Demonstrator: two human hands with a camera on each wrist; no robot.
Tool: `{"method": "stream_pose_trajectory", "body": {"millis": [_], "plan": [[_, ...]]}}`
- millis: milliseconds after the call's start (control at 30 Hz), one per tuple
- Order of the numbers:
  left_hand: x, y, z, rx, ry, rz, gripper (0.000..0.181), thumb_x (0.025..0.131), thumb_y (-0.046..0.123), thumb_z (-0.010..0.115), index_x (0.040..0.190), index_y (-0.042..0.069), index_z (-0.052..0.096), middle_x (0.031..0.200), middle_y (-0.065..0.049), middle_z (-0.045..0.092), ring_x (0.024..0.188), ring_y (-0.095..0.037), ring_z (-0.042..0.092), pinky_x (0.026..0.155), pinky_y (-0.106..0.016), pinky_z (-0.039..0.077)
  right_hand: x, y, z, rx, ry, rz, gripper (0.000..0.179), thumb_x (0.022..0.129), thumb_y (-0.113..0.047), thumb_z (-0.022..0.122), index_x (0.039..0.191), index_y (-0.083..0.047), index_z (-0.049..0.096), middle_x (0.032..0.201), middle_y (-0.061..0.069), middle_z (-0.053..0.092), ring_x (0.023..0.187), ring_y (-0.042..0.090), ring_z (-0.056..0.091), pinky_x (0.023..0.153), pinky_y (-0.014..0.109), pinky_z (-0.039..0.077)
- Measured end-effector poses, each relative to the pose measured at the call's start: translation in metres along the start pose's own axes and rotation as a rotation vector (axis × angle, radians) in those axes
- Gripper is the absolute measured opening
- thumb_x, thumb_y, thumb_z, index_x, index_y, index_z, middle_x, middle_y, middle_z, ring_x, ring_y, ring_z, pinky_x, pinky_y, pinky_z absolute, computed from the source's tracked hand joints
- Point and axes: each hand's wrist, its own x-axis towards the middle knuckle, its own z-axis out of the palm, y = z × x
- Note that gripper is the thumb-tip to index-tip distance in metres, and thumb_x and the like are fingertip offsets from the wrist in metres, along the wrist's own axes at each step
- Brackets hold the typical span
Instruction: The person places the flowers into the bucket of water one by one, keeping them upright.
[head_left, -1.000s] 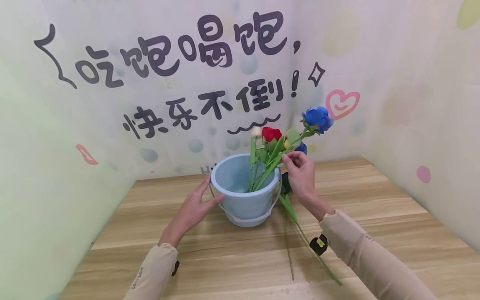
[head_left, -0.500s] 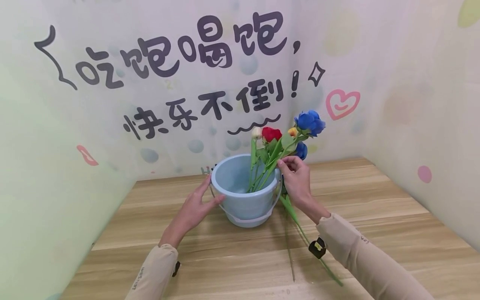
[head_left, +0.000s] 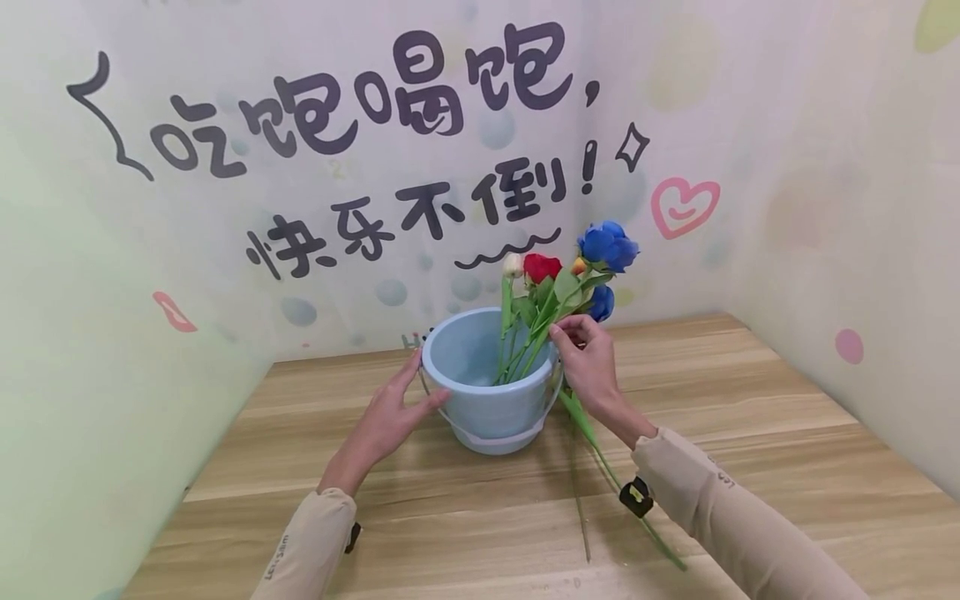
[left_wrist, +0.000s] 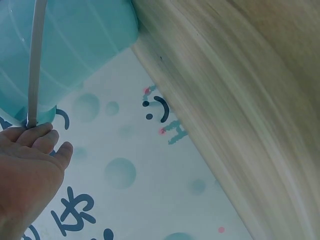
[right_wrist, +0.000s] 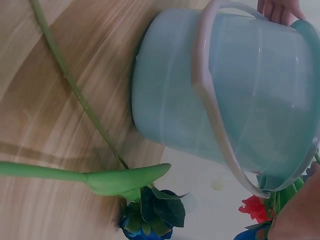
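Note:
A light blue bucket [head_left: 495,417] stands upright on the table. My left hand [head_left: 386,417] rests against its left side, fingers extended near the rim and handle joint; the left wrist view shows these fingers [left_wrist: 42,135] touching there. My right hand [head_left: 592,358] pinches the green stem of a blue flower [head_left: 609,246] at the bucket's right rim, the stem slanting inward. Inside the bucket, stems lean right, bearing a white tulip [head_left: 513,265], a red flower [head_left: 542,267] and an orange bud [head_left: 578,266]. Another blue flower [head_left: 602,302] shows behind my right hand.
Right of the bucket, a thick green stem with a leaf [head_left: 576,414] lies on the wooden table [head_left: 300,467]. Beside it lies a thinner-stemmed blue flower [right_wrist: 150,230]. A printed fabric wall [head_left: 375,292] stands behind the table.
My right hand has moved left and slightly down, and the blue flower's head has shifted left with it. My left hand and the bucket have stayed in place.

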Motion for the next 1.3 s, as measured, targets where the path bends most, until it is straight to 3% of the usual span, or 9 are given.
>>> {"method": "stream_pose_trajectory", "body": {"millis": [467,633,800,933,1100,1300], "plan": [[0.0,0.001,0.0,0.006,0.0,0.0,0.088,0.098,0.051,0.067,0.166,0.016,0.024,0.168,-0.013,0.024,0.152,-0.04,0.026,0.118,-0.064,0.026,0.0,-0.001,0.004,-0.099,-0.046,-0.072,0.008,0.1,0.0,0.065,0.102,0.008,0.065,0.092,0.021,0.07,0.081,0.021,0.057,0.07,0.02,0.045],[0.0,0.002,0.0,0.002,-0.001,-0.006,0.088,0.098,0.051,0.067,0.166,0.015,0.025,0.168,-0.012,0.024,0.152,-0.038,0.026,0.118,-0.063,0.026,0.0,-0.008,0.0,-0.275,-0.133,-0.073,0.01,0.098,-0.003,0.068,0.099,0.006,0.071,0.09,0.016,0.069,0.082,0.024,0.059,0.066,0.025,0.046],[0.0,0.001,0.0,0.007,-0.005,-0.007,0.088,0.098,0.052,0.067,0.166,0.014,0.024,0.168,-0.012,0.024,0.152,-0.038,0.025,0.118,-0.063,0.025,-0.001,-0.018,-0.008,-0.424,-0.172,-0.134,0.014,0.097,-0.009,0.068,0.095,0.003,0.075,0.089,0.013,0.069,0.087,0.028,0.062,0.069,0.035,0.05],[0.0,0.002,0.0,0.006,-0.003,-0.009,0.089,0.098,0.052,0.067,0.166,0.014,0.024,0.168,-0.012,0.023,0.152,-0.039,0.025,0.118,-0.063,0.025,-0.003,-0.018,-0.017,-0.415,-0.189,-0.136,0.015,0.097,-0.009,0.066,0.095,0.004,0.074,0.085,0.013,0.068,0.081,0.026,0.061,0.068,0.033,0.049],[0.001,0.001,0.0,0.006,-0.007,-0.002,0.089,0.099,0.052,0.066,0.166,0.014,0.023,0.168,-0.013,0.023,0.152,-0.039,0.025,0.119,-0.063,0.025,-0.008,-0.006,-0.036,-0.379,-0.214,-0.085,0.015,0.098,-0.007,0.066,0.099,0.007,0.074,0.082,0.01,0.068,0.074,0.019,0.057,0.064,0.025,0.047],[0.001,0.0,0.0,0.012,-0.011,0.0,0.089,0.099,0.05,0.066,0.166,0.013,0.022,0.168,-0.014,0.022,0.152,-0.04,0.024,0.119,-0.061,0.025,-0.015,0.008,-0.06,-0.345,-0.259,-0.021,0.015,0.099,-0.006,0.065,0.096,0.007,0.072,0.076,0.007,0.067,0.068,0.015,0.056,0.058,0.024,0.046]]}}
